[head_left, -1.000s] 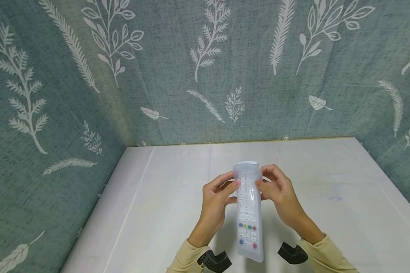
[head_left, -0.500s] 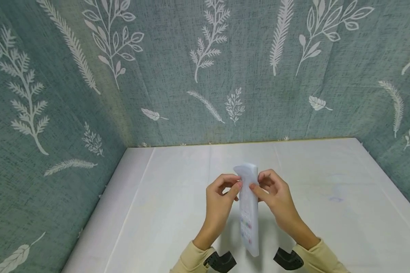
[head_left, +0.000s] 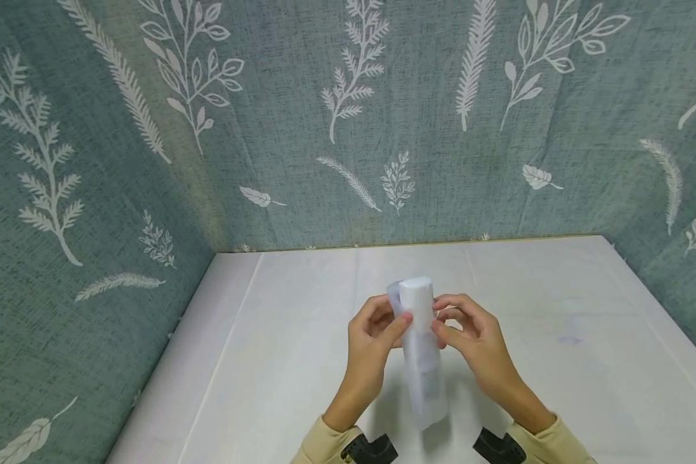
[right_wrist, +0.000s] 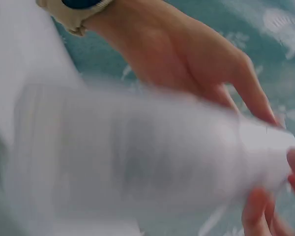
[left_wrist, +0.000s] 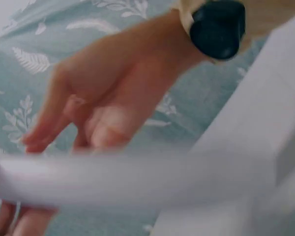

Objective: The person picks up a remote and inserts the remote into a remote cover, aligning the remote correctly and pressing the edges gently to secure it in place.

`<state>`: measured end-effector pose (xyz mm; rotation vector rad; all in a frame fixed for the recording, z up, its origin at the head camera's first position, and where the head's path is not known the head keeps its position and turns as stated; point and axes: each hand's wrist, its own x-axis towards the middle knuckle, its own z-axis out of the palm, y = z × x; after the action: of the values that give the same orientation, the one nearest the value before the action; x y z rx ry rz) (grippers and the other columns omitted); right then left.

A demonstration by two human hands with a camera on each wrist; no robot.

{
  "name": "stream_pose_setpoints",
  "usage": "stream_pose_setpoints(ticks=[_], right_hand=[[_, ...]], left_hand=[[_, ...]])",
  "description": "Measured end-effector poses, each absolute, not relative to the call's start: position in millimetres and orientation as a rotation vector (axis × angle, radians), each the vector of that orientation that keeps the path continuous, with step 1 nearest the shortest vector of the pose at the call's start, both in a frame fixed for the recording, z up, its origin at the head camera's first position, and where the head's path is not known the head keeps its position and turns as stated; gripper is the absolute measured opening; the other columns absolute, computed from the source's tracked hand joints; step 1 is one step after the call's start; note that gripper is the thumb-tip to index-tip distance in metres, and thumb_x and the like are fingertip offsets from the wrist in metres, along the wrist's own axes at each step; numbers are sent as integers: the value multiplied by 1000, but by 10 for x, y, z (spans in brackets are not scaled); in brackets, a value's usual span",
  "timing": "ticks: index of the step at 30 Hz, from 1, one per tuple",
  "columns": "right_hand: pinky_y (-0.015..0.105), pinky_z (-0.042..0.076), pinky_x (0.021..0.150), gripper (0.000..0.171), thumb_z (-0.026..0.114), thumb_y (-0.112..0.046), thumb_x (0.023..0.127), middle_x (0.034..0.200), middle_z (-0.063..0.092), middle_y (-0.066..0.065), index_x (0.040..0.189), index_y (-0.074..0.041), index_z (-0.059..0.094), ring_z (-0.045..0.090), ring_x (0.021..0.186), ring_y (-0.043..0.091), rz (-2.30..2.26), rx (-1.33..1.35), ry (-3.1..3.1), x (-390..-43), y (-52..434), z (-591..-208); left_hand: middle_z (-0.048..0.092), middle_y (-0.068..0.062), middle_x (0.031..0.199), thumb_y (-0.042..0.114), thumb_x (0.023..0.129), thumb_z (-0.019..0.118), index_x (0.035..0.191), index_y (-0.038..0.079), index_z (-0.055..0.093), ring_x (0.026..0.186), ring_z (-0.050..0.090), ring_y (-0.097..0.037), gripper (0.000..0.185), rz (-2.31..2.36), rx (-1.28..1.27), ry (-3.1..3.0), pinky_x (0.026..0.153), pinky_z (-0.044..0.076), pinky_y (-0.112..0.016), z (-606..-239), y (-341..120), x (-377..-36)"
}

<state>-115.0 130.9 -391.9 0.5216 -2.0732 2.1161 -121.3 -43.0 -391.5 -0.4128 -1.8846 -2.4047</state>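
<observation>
A white remote control in a frosted, translucent sleeve is held up over the table, its plain back toward the head camera and its buttons out of sight. At the upper left, a loose flap of the sleeve stands out. My left hand pinches the left edge near the upper end, thumb in front and fingers partly hidden behind. The right hand pinches the opposite edge at about the same height. Both wrist views show the remote control blurred across the palm side of each hand.
A white-covered table lies beneath the hands. Green leaf-patterned cloth walls it in at the back and both sides. Each wrist carries a black camera mount over a beige sleeve.
Between my hands the remote control has turned about its long axis, from its button side through its edge to its back. Both hands stay near the same spot, with the fingers shifting along the edges.
</observation>
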Motion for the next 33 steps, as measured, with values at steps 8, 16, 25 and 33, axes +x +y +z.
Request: stream_pose_setpoints(ticks=[8,16,25,33], right_hand=[[31,57,70,28,52,13,89,107,59,8,116,8,46,63,92,19,2315,697,-1823,-1177,1380,-3970],[29,57,67,22,56,11,89,102,61,7,110,8,53,65,91,18,2376,465,-1828,-1160,1367,-3970],[30,57,69,23,57,10,88,103,63,6,111,8,54,64,93,18,2383,508,-1866,-1166,1394,-3980],[31,58,67,27,63,10,84,99,66,6,109,14,53,65,83,17,2325,493,-1922,-1136,1385,-3967]], left_hand=[[59,-12,108,5,88,66,117,0,47,91,66,-21,35,-2568,-371,-1768,61,58,-30,-3952,-442,-1216],[57,-16,111,-2,81,72,105,-3,67,105,58,-29,25,-2056,-717,-1874,77,58,-39,-3989,-552,-1278],[51,-26,128,-15,70,74,74,-6,65,123,46,-38,13,-1832,-907,-1861,100,44,-44,-3780,-613,-1329],[60,-30,112,-18,71,70,75,-8,62,109,57,-38,13,-1842,-973,-1829,93,47,-48,-3701,-586,-1316]])
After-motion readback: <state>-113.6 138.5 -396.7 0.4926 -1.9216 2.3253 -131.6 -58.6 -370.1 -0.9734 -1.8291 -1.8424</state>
